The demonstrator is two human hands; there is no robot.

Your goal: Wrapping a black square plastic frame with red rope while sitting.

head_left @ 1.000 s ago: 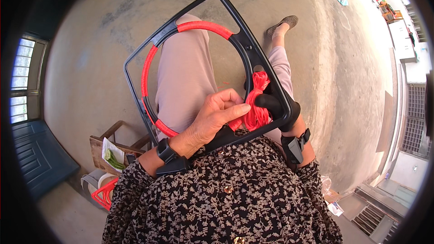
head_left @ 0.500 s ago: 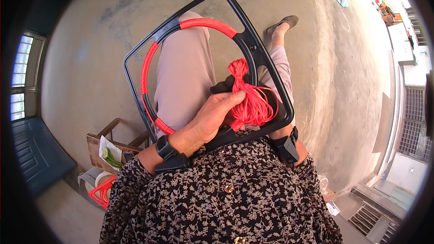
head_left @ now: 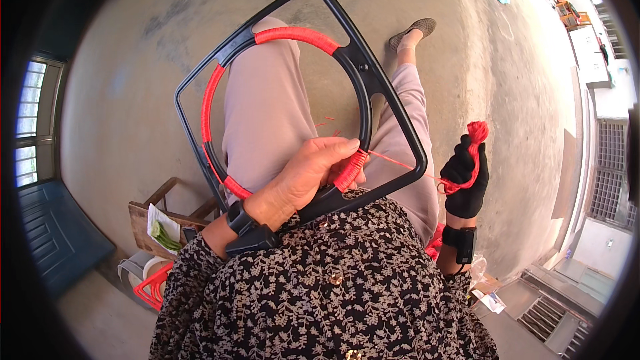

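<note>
A black frame [head_left: 389, 87] with an inner ring lies across my lap, tilted. Red cord winding [head_left: 303, 35] covers several stretches of the ring; other stretches show bare black. My bare left hand [head_left: 312, 172] grips the ring at its lower right, thumb beside the wrapped turns [head_left: 351, 171] there. Out to the right, my right hand [head_left: 465, 177], in a black glove, is closed on a bundle of red cord [head_left: 476, 150]. A single strand [head_left: 400, 162] runs taut from the wrapped turns to that hand.
At my left stands a wooden stool [head_left: 150, 217] bearing green vegetables [head_left: 162, 235] on white paper. Beside it is a red plastic item [head_left: 152, 287]. Red cord scraps [head_left: 325, 122] lie on the floor. More red material [head_left: 435, 243] shows by my right hip.
My right hand has swung out to the right with the cord bundle, drawing the strand taut. My left thumb has left the bundle, and the left hand stays on the ring.
</note>
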